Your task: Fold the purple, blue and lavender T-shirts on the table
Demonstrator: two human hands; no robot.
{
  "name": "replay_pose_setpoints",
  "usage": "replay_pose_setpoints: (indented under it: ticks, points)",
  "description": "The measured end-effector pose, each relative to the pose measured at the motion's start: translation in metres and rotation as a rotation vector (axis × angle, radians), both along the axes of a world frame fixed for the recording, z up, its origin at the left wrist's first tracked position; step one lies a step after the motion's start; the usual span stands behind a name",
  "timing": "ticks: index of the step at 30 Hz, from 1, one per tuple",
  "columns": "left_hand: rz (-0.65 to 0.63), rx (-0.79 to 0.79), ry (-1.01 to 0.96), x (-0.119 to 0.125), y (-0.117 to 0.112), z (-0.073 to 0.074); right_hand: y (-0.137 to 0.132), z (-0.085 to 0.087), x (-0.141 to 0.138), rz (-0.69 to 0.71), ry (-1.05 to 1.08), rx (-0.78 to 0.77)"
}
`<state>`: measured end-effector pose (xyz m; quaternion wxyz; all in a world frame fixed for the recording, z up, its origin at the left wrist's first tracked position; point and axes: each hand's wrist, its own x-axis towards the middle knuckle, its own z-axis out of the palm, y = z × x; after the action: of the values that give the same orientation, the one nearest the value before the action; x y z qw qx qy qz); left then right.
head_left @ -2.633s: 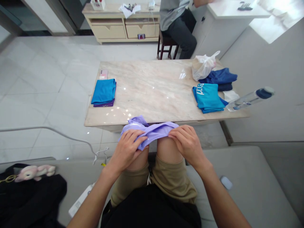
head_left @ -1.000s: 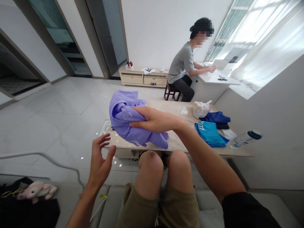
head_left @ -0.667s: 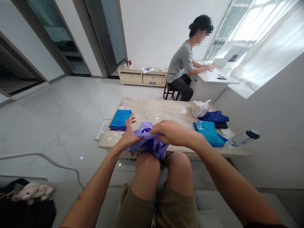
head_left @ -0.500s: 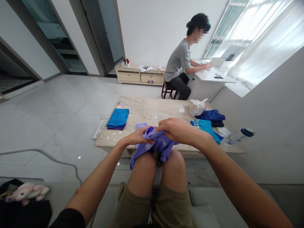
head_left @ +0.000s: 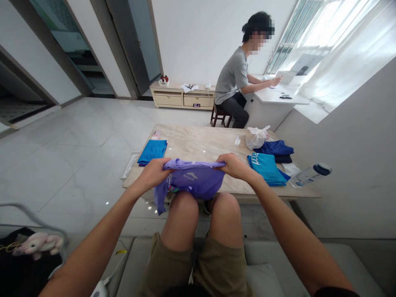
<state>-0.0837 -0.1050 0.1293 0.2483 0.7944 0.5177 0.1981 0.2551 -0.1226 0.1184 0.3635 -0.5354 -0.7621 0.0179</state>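
Note:
A purple T-shirt [head_left: 198,179] with a pale print hangs between my two hands, its top edge stretched level above my knees. My left hand [head_left: 156,173] is closed on the left end of that edge. At the other end, my right hand [head_left: 233,166] pinches the fabric. The shirt's lower part droops over my left knee and the near edge of the table [head_left: 198,142]. Left of it lies a folded blue garment [head_left: 152,151] on top of a darker purple one. To the right is a folded turquoise shirt [head_left: 267,169] with white lettering.
A clear bottle [head_left: 309,175] with a dark lid stands at the table's right end. Behind the turquoise shirt are navy garments [head_left: 276,149] and a white plastic bag [head_left: 257,137]. Another person [head_left: 232,78] sits at a white desk. A pink plush toy [head_left: 38,244] lies on the sofa.
My hands have moved apart, left hand leftward and right hand slightly rightward. The purple T-shirt went from bunched up to stretched out between them.

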Motion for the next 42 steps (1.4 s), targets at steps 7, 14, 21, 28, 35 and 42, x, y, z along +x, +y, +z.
replay_pose_setpoints:
  ticks: [7,14,21,28,35,42]
  points:
    - [0.295,0.43,0.258,0.004,-0.025,0.064,-0.037,0.098,0.017,-0.074,0.004,0.043]
    - [0.081,0.007,0.299,-0.015,0.014,0.013,-0.031,0.01,0.036,-0.297,-0.078,-0.21]
    - [0.158,0.208,0.425,-0.037,-0.002,0.034,-0.058,0.014,0.059,-0.361,0.093,-0.071]
    - [-0.114,0.165,0.072,-0.046,-0.047,0.037,-0.112,0.026,0.057,-0.405,0.106,0.115]
    - [0.128,0.252,0.013,-0.06,-0.058,0.044,-0.125,0.007,0.064,-0.334,-0.001,0.085]
    - [0.235,0.371,0.117,-0.067,-0.096,0.037,-0.156,0.003,0.06,-0.385,0.247,0.243]
